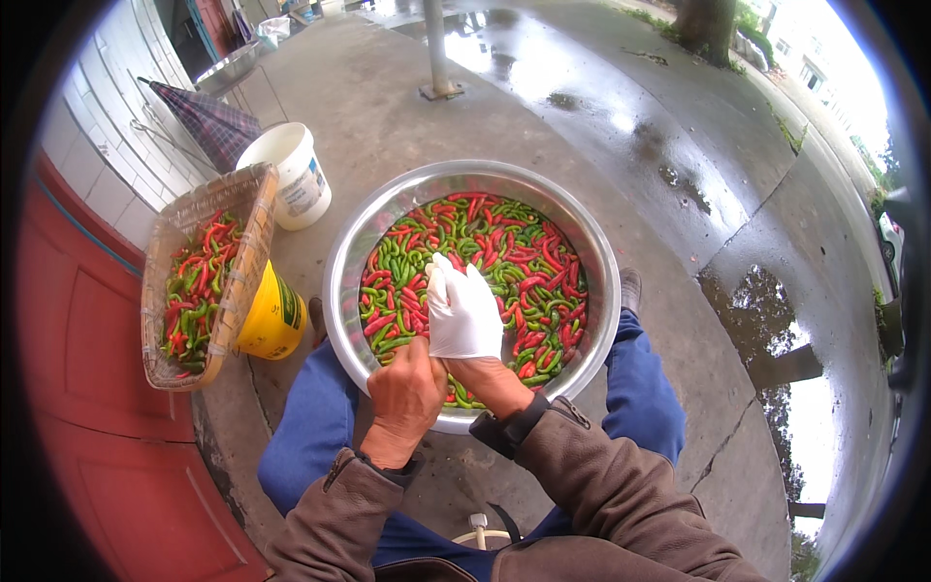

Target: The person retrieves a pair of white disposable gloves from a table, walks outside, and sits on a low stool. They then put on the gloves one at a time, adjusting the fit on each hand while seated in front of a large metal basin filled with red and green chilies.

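Note:
A wide metal basin stands between my knees, with many red and green chili peppers lying in it. Above the peppers is my right hand, in a white disposable glove that reaches to the wrist. My left hand is bare and closed at the glove's cuff, pinching its edge near the right wrist; the fingertips are partly hidden. The gloved fingers are slightly bent, and nothing shows in them.
At the left, a woven bamboo basket of chili peppers leans over a yellow bucket. Behind it are a white plastic bucket and a folded plaid umbrella. A metal post rises beyond the basin.

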